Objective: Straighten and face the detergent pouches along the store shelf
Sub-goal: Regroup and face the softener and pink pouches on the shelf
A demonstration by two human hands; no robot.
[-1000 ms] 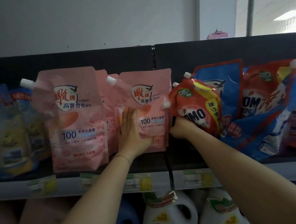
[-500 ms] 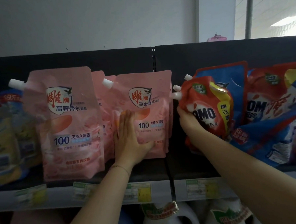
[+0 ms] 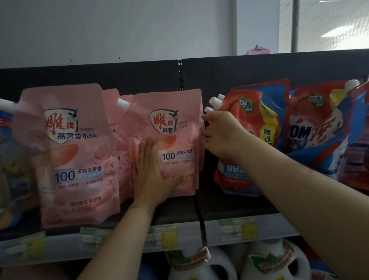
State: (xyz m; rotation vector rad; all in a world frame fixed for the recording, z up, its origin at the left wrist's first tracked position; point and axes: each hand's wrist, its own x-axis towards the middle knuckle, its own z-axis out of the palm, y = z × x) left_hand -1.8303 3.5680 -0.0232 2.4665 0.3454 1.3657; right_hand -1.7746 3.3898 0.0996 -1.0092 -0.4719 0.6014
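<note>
A pink detergent pouch (image 3: 174, 123) stands upright on the black shelf (image 3: 236, 207), facing me. My left hand (image 3: 151, 175) presses flat against its lower left front, fingers straight. To its right a red OMO pouch (image 3: 262, 125) stands upright with white spouts at its upper left. My right hand (image 3: 224, 135) holds that pouch's upper left edge with curled fingers, just under the spouts, and its knuckles reach the pink pouch's right edge. A larger pink pouch (image 3: 72, 145) stands further left, nearer the shelf front.
More red and blue pouches (image 3: 320, 132) lean untidily at the right. Blue and yellow pouches (image 3: 3, 170) fill the left end. Price tags line the shelf rail (image 3: 125, 243). White detergent jugs (image 3: 199, 271) stand on the shelf below.
My right hand has lifted the red pouch from a tilt to upright and slid up to its top left edge. My left hand has stayed flat on the pink pouch.
</note>
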